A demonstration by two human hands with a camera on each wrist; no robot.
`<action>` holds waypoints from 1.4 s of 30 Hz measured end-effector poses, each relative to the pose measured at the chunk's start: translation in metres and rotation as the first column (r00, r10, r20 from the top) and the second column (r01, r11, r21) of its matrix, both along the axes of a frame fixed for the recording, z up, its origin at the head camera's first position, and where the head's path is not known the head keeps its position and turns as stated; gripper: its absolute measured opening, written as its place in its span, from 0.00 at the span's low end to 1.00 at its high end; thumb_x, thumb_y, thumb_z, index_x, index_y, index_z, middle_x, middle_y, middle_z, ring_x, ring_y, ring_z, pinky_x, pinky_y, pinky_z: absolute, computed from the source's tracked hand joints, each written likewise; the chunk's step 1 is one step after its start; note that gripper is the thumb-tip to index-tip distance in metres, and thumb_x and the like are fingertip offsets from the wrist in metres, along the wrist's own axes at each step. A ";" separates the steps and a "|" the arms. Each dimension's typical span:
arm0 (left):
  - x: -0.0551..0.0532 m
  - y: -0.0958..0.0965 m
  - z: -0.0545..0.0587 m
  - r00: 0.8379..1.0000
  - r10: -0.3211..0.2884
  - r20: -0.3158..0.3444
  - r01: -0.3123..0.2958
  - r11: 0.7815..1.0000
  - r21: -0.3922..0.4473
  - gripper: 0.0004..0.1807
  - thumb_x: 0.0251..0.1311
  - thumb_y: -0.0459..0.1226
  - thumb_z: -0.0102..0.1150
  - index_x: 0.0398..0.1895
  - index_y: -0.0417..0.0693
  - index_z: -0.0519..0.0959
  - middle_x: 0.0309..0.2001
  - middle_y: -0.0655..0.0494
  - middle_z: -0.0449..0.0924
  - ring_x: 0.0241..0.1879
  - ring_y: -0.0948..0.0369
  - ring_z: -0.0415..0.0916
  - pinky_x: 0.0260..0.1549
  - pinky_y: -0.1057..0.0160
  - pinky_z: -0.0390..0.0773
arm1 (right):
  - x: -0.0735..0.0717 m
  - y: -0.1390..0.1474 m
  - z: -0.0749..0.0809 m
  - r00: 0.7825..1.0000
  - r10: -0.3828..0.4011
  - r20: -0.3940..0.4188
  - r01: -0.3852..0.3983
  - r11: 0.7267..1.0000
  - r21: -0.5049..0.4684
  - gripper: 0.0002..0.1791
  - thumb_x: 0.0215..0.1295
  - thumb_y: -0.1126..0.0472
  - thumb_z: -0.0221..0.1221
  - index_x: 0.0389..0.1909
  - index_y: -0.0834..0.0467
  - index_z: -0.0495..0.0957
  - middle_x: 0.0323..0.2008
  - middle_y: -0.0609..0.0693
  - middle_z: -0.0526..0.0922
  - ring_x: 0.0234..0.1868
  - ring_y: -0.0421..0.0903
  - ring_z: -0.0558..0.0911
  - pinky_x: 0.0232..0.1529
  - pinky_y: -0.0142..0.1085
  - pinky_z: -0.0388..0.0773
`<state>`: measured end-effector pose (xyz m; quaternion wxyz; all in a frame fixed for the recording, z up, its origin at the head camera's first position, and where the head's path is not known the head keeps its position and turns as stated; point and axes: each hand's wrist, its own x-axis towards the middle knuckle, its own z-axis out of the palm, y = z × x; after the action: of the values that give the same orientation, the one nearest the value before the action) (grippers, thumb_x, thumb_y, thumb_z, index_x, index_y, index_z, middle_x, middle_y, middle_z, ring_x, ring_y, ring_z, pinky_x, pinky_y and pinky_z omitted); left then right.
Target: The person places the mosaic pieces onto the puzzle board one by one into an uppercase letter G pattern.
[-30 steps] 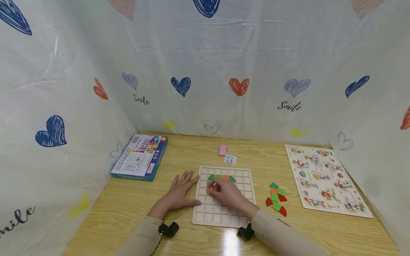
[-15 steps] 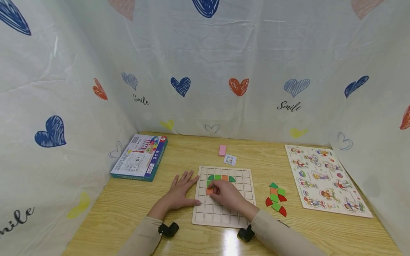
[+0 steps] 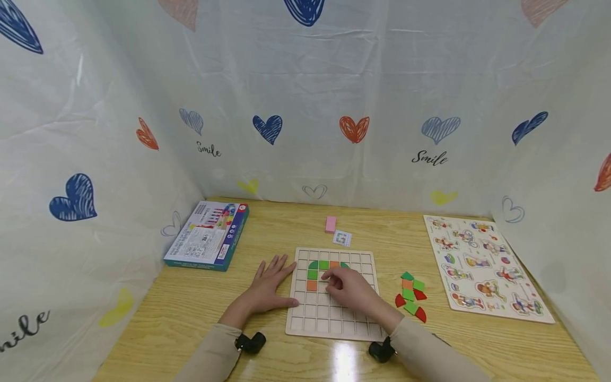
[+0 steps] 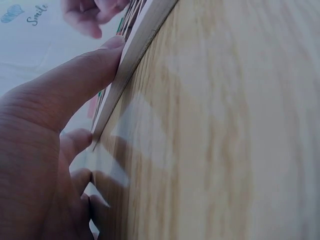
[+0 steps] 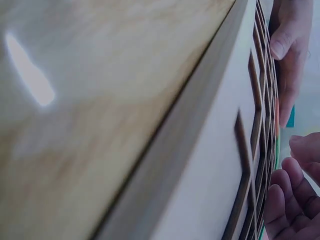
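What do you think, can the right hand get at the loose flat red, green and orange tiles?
Probably yes: the right hand is over the pale wooden grid board; the tiles lie beyond its right edge with nothing visible between.

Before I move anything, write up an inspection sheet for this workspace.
Surface: yellowish wood-grain table; glare spot.
Job's things: square pale wooden grid board bearing flat green and orange tiles; loose red, green and orange tiles at right.
Clutter: flat teal-and-white box, pink rectangular block, small printed card, pale cartoon-printed board.
Hands: left hand touches the board's left edge; right hand over the board, no tile visible in its fingers.
Cables: none identifiable; thin dark strip beside the right sleeve unclear.
Surroundings: white heart-printed curtain.
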<state>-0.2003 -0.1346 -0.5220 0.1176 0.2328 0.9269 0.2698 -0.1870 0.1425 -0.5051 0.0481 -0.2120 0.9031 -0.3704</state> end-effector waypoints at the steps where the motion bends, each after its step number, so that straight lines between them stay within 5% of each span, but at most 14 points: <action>1: 0.000 0.000 0.000 1.000 0.002 0.000 -0.002 1.000 0.000 0.54 0.55 0.62 0.69 0.81 0.56 0.57 0.82 0.47 0.42 0.81 0.47 0.33 0.75 0.40 0.28 | 0.000 0.004 0.000 1.000 -0.011 -0.001 0.011 1.000 -0.004 0.08 0.68 0.65 0.64 0.46 0.55 0.84 0.30 0.39 0.77 0.30 0.36 0.74 0.33 0.32 0.74; 16: -0.002 -0.001 -0.004 1.000 0.007 -0.002 -0.007 1.000 -0.006 0.54 0.54 0.63 0.69 0.81 0.57 0.57 0.82 0.48 0.41 0.81 0.48 0.32 0.75 0.41 0.27 | 0.013 0.094 0.005 0.977 -0.213 0.023 0.213 0.977 0.015 0.10 0.68 0.65 0.64 0.49 0.58 0.83 0.32 0.43 0.78 0.32 0.39 0.75 0.32 0.31 0.75; 26: -0.002 -0.002 -0.006 1.000 -0.002 -0.005 0.002 1.000 -0.007 0.54 0.55 0.64 0.68 0.81 0.57 0.57 0.82 0.48 0.41 0.81 0.48 0.32 0.75 0.41 0.27 | 0.021 0.157 0.007 0.946 -0.319 -0.051 0.323 0.940 0.113 0.13 0.67 0.61 0.67 0.50 0.60 0.84 0.38 0.48 0.80 0.36 0.42 0.78 0.32 0.35 0.77; 37: -0.002 0.000 -0.004 1.000 0.004 0.002 -0.004 1.000 -0.004 0.54 0.55 0.63 0.68 0.81 0.57 0.57 0.82 0.48 0.41 0.81 0.47 0.32 0.75 0.41 0.27 | 0.026 0.192 0.003 0.947 -0.320 -0.024 0.318 0.928 0.193 0.16 0.67 0.60 0.67 0.51 0.64 0.83 0.38 0.49 0.80 0.31 0.43 0.72 0.29 0.36 0.70; 42: -0.002 0.000 -0.004 1.000 0.005 0.006 -0.005 1.000 -0.001 0.54 0.55 0.63 0.69 0.81 0.57 0.57 0.82 0.47 0.41 0.81 0.47 0.32 0.75 0.41 0.27 | 0.025 0.192 0.003 0.947 -0.319 0.027 0.308 0.930 0.201 0.14 0.66 0.62 0.66 0.49 0.65 0.83 0.37 0.50 0.83 0.33 0.43 0.77 0.32 0.37 0.75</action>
<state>-0.2022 -0.1344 -0.5261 0.1198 0.2296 0.9273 0.2701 -0.1624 0.3340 -0.5025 0.0354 -0.0483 0.9553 -0.2895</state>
